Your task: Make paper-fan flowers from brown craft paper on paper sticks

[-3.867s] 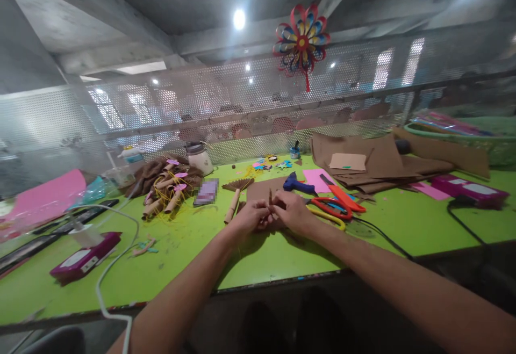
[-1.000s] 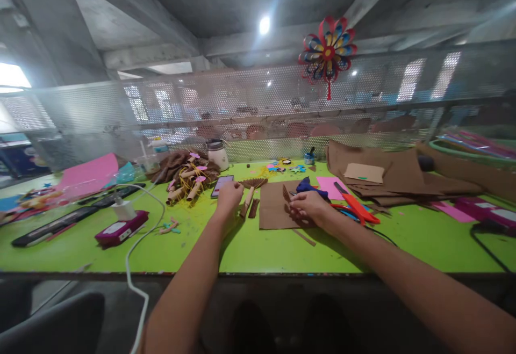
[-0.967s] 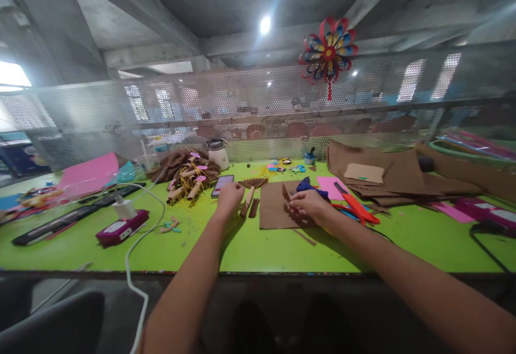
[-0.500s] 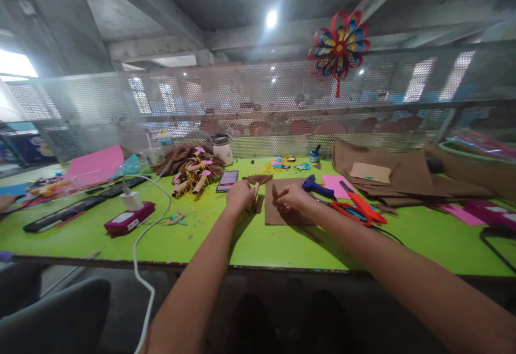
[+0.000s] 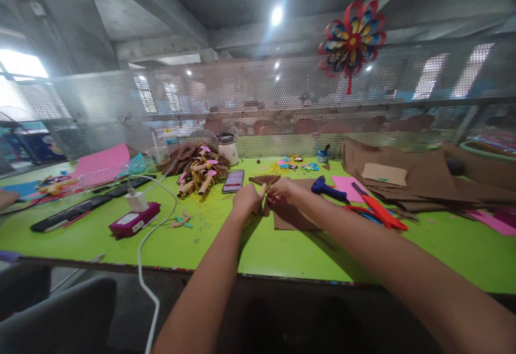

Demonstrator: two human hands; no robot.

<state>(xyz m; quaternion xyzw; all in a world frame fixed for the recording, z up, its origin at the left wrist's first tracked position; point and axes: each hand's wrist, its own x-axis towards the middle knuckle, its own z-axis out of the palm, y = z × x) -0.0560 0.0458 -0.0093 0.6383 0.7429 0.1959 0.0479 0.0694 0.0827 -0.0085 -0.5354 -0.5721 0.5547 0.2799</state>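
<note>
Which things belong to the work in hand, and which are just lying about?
Seemingly in the work:
brown tube, apparently in the left hand
pleated brown fan, by the right hand

Seemingly lying about:
phone
white jug
purple socket block

Single cam on wearer's head; view fwd & down over lime-green tabletop (image 5: pixel 209 244); L hand (image 5: pixel 246 198) & R hand (image 5: pixel 282 190) at dial ctr, near; forearms (image 5: pixel 215 260) enter approx 7 & 4 o'clock; perforated screen (image 5: pixel 242 82) farther, 12 o'clock.

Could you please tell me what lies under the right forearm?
A flat brown sheet on the green table, showing on both sides of the right forearm. The sheet's middle, and anything lying on it there, is covered, so cannot be seen.
</note>
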